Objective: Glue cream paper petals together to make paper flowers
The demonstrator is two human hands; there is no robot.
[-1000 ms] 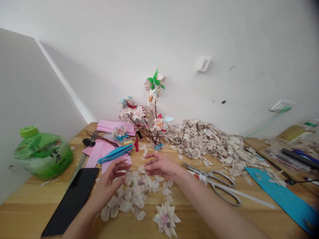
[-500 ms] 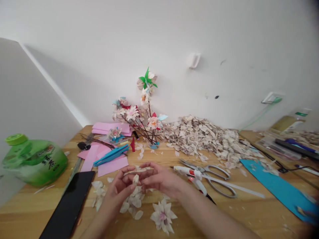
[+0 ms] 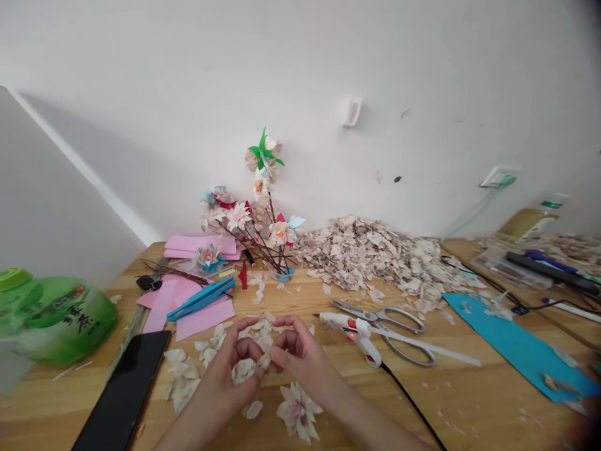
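Note:
My left hand (image 3: 230,369) and my right hand (image 3: 295,354) meet at the middle of the wooden table, fingers curled around a cluster of pale paper petals (image 3: 256,347). The hands partly hide the cluster. More loose petals (image 3: 181,378) lie to the left of my left hand. A finished paper flower (image 3: 298,410) with a pink centre sits just below my right hand. To the right of that hand rest a white hot glue gun (image 3: 350,329) and steel scissors (image 3: 399,332).
A black phone (image 3: 122,394) and a green plastic bottle (image 3: 56,319) lie at the left. Pink paper (image 3: 204,318) and a blue clip (image 3: 201,299) are ahead, before a paper-flower branch arrangement (image 3: 248,225). A large petal heap (image 3: 380,260) and a blue mat (image 3: 516,344) are on the right.
My hands have come closer together and closed around the petal cluster. The whole scene has shifted left and slightly down in view as my head turned.

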